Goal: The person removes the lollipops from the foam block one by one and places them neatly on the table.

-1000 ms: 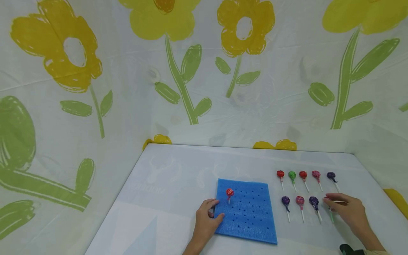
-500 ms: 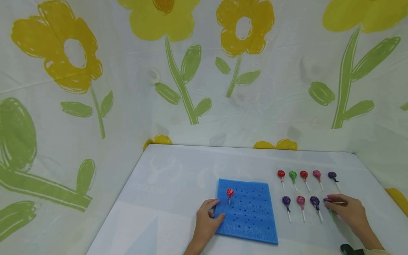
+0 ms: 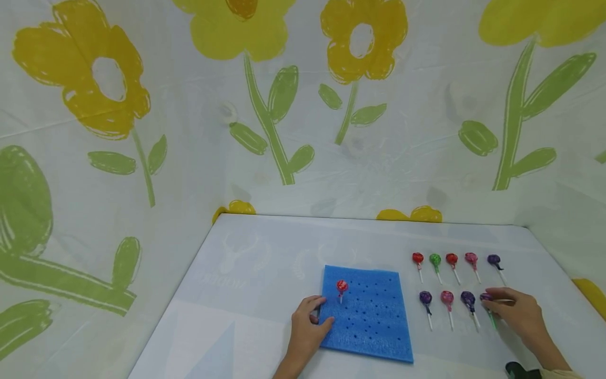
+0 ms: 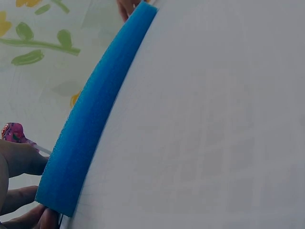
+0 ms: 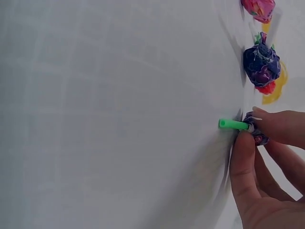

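A blue foam board (image 3: 364, 326) with small holes lies on the white table. One red-wrapped lollipop (image 3: 342, 286) stands upright in it near its upper left. My left hand (image 3: 306, 329) holds the board by its left edge, thumb over the top face; the left wrist view shows the fingers (image 4: 24, 199) round the board's end. At the right, my right hand (image 3: 521, 316) pinches a purple-wrapped lollipop (image 3: 485, 297) between thumb and fingertips. Its green stick (image 5: 232, 124) sticks out toward the near side, close to the table. The fingers partly cover the candy head.
Several lollipops lie in two rows right of the board, among them a green one (image 3: 435, 259) and a purple one (image 3: 467, 299) beside my right hand. A dark green object (image 3: 516, 370) shows at the bottom right. Flower-printed curtains (image 3: 416, 131) surround the table.
My right fingers have shifted slightly on the lollipop, and more of its purple head now shows. The left hand and the board stay in place.
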{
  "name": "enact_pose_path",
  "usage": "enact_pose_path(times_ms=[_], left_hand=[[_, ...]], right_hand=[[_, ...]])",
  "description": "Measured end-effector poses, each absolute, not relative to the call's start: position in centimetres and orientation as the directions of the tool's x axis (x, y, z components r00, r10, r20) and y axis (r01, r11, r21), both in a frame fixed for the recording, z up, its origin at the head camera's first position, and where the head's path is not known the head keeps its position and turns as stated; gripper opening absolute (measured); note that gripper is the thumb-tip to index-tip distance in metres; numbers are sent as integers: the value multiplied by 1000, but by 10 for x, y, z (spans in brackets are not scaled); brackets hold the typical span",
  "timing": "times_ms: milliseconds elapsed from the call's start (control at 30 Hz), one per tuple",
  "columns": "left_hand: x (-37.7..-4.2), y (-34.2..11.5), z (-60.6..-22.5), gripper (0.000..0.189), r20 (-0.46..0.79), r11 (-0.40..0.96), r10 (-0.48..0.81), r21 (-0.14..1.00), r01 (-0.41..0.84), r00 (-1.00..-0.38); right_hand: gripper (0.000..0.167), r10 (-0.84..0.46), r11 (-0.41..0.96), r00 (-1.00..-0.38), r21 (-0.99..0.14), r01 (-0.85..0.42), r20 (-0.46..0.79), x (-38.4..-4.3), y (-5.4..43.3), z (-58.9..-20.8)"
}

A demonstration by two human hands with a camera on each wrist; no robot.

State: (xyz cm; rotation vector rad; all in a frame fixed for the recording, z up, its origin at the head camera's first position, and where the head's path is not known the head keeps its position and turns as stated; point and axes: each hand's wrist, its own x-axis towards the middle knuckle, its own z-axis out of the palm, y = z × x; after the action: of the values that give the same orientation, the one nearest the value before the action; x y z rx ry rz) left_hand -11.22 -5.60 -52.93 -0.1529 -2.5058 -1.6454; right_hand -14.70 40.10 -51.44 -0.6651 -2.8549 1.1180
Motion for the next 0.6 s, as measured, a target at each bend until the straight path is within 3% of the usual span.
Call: enact_pose_path(times_ms=[267,600], left_hand=[[-112,-55,-529,42,170,403,10,901,160,-985],[-113,-56,-529,42,178,401,12,901,168,-984]], right_hand=[[53,389,655,-907,-643,397,-163,-146,402,-510],[49,340,710,-940,-645,282,-37,-137,380,-476]])
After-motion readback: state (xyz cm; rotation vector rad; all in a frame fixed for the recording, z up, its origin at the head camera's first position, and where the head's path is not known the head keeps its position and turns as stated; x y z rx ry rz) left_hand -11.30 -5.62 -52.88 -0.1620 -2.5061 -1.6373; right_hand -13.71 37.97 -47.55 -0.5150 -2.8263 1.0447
